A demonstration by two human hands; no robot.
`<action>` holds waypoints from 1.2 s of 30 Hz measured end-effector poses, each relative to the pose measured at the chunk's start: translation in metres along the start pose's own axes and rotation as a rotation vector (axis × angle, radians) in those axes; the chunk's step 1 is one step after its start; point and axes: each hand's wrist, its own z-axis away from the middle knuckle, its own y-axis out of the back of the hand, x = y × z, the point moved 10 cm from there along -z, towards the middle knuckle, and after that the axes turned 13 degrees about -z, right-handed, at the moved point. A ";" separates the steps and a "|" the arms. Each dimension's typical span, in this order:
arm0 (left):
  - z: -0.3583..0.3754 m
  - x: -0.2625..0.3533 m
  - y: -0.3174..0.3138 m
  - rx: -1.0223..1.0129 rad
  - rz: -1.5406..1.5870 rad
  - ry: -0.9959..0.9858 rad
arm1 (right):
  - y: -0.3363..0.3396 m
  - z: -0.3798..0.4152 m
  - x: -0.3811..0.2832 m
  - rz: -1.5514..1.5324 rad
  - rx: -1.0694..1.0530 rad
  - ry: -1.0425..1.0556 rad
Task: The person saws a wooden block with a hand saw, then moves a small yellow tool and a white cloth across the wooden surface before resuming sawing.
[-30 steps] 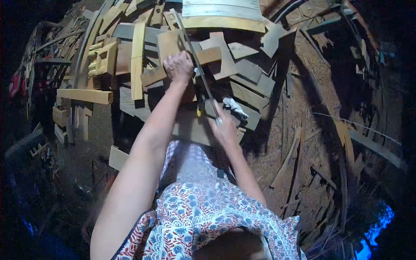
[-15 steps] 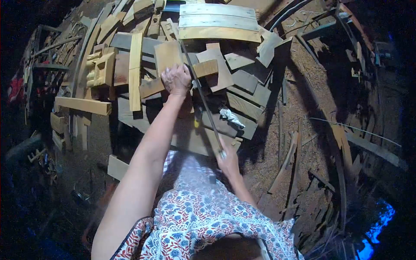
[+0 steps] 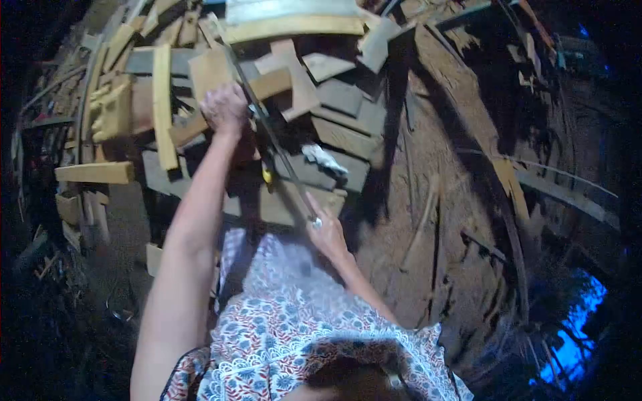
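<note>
My left hand (image 3: 226,110) presses on the lower end of a flat light wooden piece (image 3: 208,70), its fingers bent over the wood. In my right hand (image 3: 326,232), near my body, is the lower end of a long thin dark bar (image 3: 274,137). The bar runs diagonally up and left, passing just right of my left hand and the wooden piece. Beneath it lies a brown wooden block (image 3: 271,83). A crumpled white item (image 3: 324,159) and a small yellow object (image 3: 267,175) lie nearby.
Curved pale boards (image 3: 294,27) lie at the top. A long yellowish strip (image 3: 162,107), a carved block (image 3: 112,110) and a plank (image 3: 95,173) are on the left. Sawdust-brown ground (image 3: 414,194) with long wood strips stretches right.
The whole view has shifted, so the wood and both hands appear further left. My right hand still holds the bar, and my left hand stays at the wooden piece.
</note>
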 end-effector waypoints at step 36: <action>-0.001 -0.005 -0.011 -0.033 -0.021 0.019 | 0.017 -0.008 -0.023 -0.022 -0.028 0.016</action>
